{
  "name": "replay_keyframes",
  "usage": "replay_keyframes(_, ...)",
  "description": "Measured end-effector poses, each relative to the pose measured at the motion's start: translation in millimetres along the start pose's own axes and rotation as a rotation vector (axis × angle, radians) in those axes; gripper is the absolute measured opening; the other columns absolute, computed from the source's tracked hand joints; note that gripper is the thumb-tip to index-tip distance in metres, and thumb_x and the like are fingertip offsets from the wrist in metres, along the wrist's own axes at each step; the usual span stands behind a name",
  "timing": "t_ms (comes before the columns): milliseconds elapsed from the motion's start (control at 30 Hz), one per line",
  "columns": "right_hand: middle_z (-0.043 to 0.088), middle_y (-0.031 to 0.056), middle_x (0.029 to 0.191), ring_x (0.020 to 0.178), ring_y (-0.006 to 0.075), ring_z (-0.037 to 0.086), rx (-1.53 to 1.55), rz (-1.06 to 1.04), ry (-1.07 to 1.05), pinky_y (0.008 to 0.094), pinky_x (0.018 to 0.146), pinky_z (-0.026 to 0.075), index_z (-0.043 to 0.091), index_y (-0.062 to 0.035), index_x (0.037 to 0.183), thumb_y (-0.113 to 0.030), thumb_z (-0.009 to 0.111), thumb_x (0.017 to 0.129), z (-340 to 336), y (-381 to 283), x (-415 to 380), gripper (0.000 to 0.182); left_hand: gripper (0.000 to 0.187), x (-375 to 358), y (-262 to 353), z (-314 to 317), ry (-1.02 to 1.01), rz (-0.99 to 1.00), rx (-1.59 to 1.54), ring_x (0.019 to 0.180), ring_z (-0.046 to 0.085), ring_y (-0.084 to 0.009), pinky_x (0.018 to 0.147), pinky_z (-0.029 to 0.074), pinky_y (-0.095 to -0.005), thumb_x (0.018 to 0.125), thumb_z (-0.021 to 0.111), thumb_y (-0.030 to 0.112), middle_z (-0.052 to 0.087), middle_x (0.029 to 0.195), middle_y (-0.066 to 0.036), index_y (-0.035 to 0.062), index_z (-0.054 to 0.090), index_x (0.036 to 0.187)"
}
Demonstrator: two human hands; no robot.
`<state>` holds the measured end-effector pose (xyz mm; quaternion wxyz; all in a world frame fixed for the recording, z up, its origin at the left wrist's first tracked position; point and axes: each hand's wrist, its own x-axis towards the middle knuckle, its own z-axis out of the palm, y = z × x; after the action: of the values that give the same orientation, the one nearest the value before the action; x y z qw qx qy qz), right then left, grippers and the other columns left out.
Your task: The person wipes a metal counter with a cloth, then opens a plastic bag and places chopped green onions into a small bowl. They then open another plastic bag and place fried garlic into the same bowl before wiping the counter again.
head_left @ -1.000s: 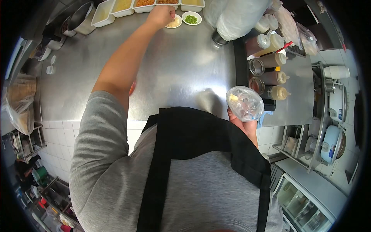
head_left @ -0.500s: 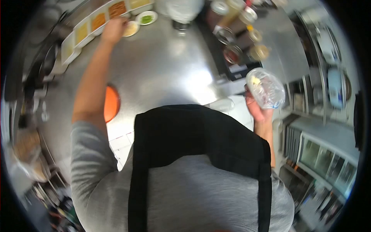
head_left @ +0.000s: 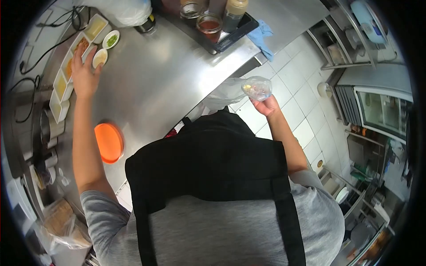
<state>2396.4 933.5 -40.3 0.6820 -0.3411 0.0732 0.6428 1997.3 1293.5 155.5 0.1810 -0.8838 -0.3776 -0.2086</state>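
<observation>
My right hand (head_left: 266,105) holds a clear plastic bag (head_left: 254,88) with a little food inside, just off the edge of the steel counter (head_left: 164,80). My left hand (head_left: 83,73) is stretched far out with its fingers spread, resting by a small white dish of pale food (head_left: 100,57) and a row of white condiment trays (head_left: 71,62). A small dish of chopped green onion (head_left: 111,40) sits just beyond. Nothing shows in the left hand.
An orange lid (head_left: 108,142) lies on the counter near my left elbow. A black tray with sauce jars and bottles (head_left: 208,24) and a blue cloth (head_left: 262,33) stand at the far side. A big plastic bag (head_left: 124,11) lies behind the dishes. White tiled floor and appliances are right.
My head has turned, so the whole counter has swung left. My left hand has opened beside the pale dish. My right hand has moved the bag out past the counter's edge.
</observation>
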Motion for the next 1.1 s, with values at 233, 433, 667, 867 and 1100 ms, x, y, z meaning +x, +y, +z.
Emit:
replay_keyframes(233,0.059,0.0112,0.111,0.104,0.0241,0.056,-0.053,0.241,-0.282,0.0368,0.095,0.044,0.056,-0.0031,0.111,-0.012,0.058,0.082,24,5,33,0.030,0.037,-44,75,-80,-0.013,-0.083,-0.201,0.118,0.042,-0.0309,0.097,0.037,-0.0389,0.070,0.070,0.009,0.044,0.132,-0.008,0.0146,0.064,0.106)
replay_keyframes(433,0.059,0.0105,0.110,0.104,0.0266,0.056,-0.146,0.383,-0.594,0.0411,0.095,0.044,0.057,-0.0045,0.110,-0.007,0.065,0.074,156,-15,8,0.037,0.032,-102,145,-88,-0.035,-0.423,-0.522,0.112,0.046,-0.0272,0.088,0.043,-0.0352,0.068,0.071,0.005,0.048,0.127,-0.007,0.0129,0.066,0.099)
replay_keyframes(667,0.057,0.0131,0.113,0.105,0.0220,0.055,-0.287,0.242,-0.605,0.0359,0.093,0.045,0.049,0.0008,0.116,-0.005,0.049,0.088,310,58,106,0.029,0.027,-156,188,-67,0.113,-0.766,-0.631,0.113,0.044,-0.0293,0.087,0.042,-0.0364,0.071,0.069,0.006,0.047,0.127,-0.011,0.0119,0.066,0.097)
replay_keyframes(867,0.062,0.0094,0.097,0.087,0.0196,0.062,-0.887,-0.130,-0.710,0.0315,0.077,0.051,0.056,0.0010,0.106,0.007,0.047,0.081,412,131,208,0.028,0.025,-198,161,-99,0.213,-0.942,-0.524,0.112,0.044,-0.0282,0.087,0.041,-0.0366,0.072,0.067,0.005,0.047,0.125,-0.010,0.0104,0.066,0.097)
replay_keyframes(1100,0.063,0.0132,0.091,0.086,0.0335,0.059,-1.781,-1.131,-1.214,0.0353,0.076,0.047,0.064,-0.0069,0.092,0.010,0.049,0.068,464,164,229,0.033,0.025,-237,116,-129,0.280,-1.060,-0.409,0.103,0.051,-0.0219,0.086,0.044,-0.0333,0.073,0.065,0.001,0.047,0.125,-0.010,0.0063,0.066,0.098)
